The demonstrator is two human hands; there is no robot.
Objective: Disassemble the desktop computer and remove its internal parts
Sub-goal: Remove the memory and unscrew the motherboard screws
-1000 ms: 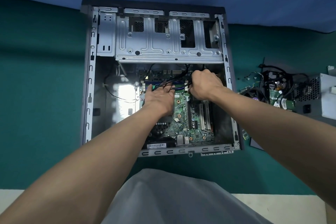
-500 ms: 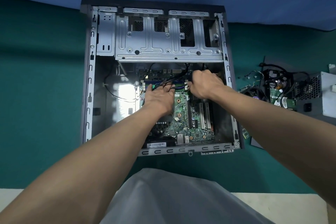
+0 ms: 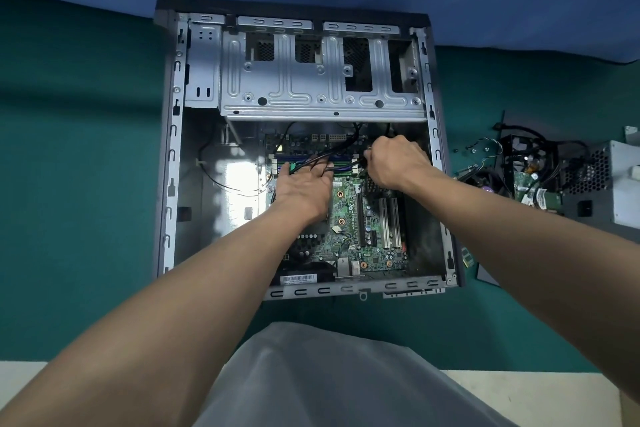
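Note:
An open desktop case lies flat on the green cloth, with a green motherboard inside. My left hand lies on the board near the memory slots, straight fingers pressing among black cables. My right hand is curled at the right end of the slots and pinches something small there; its fingers hide what it is. A bare metal drive cage spans the upper half of the case.
To the right of the case lie removed parts: a grey power supply, a tangle of black cables with a fan frame and a small green board. A blue backdrop rises behind the case.
Both hands stay almost where they were over the memory slots. The right hand has shifted very slightly; nothing has visibly come free.

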